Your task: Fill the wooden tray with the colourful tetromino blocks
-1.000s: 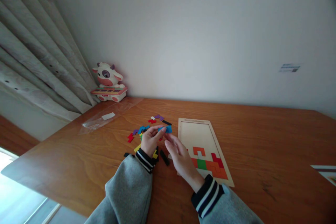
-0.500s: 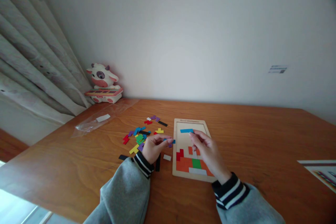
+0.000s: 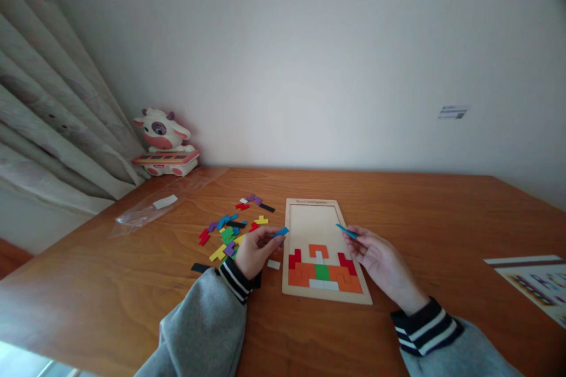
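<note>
A wooden puzzle board (image 3: pixel 309 202) lies on the table between my hands. Orange, red, green and white puzzle pieces fill its near part; the far part shows bare wood. Pinched in my left hand (image 3: pixel 256 248) is a blue puzzle piece (image 3: pixel 281 231), held at the board's left edge. My right hand (image 3: pixel 381 259) holds another blue puzzle piece (image 3: pixel 347 232), long and seen nearly edge-on, above the board's right edge. Left of the board, partly behind my left hand, spreads a pile of loose coloured pieces (image 3: pixel 227 232). A white piece (image 3: pixel 273 264) rests between my left hand and the board.
A toy cow with a keyboard (image 3: pixel 165 144) stands at the table's back left corner. In front of it lies a clear plastic bag (image 3: pixel 145 212). A printed sheet (image 3: pixel 530 283) is at the right edge. Behind the table rises a white wall (image 3: pixel 309 70).
My right hand has moved right, from over the board to its right edge, turning the blue piece. My left hand still holds its piece, now tilted up. The view has shifted slightly.
</note>
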Demonstrator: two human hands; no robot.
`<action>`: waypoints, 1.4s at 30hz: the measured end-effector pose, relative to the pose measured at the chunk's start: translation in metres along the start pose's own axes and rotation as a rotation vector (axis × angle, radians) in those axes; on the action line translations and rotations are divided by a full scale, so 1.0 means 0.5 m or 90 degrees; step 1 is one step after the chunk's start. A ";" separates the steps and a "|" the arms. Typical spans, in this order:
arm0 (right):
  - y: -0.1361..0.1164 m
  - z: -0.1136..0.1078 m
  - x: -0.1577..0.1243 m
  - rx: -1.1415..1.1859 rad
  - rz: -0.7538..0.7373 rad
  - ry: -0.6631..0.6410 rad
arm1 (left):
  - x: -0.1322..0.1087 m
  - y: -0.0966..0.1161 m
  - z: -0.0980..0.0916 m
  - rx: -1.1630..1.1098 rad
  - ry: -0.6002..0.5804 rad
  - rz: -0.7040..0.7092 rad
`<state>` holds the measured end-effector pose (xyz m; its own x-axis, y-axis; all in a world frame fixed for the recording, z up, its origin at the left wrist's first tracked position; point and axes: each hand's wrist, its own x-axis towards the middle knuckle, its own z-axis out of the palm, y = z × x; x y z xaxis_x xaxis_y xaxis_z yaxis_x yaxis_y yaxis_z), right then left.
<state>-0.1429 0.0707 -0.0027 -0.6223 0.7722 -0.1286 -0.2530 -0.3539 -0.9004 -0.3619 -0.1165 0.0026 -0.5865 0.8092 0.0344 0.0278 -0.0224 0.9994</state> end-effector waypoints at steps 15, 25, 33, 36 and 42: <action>-0.001 -0.003 -0.012 -0.484 -0.173 -0.082 | -0.007 0.008 0.011 0.055 -0.025 0.010; 0.013 0.008 -0.017 -0.656 -0.251 -0.133 | -0.008 0.002 0.012 0.040 -0.027 0.003; 0.027 0.009 -0.015 -0.676 -0.281 -0.130 | -0.009 0.005 0.012 0.062 -0.037 0.007; 0.029 0.010 -0.015 -0.676 -0.285 -0.132 | -0.008 0.001 0.011 0.072 -0.030 0.013; 0.024 0.012 -0.018 -0.688 -0.278 -0.147 | -0.008 0.000 0.011 0.083 -0.030 0.019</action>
<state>-0.1448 0.0562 -0.0099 -0.7855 0.5640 0.2546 0.2105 0.6305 -0.7471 -0.3552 -0.1168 0.0026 -0.5454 0.8360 0.0601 0.1513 0.0276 0.9881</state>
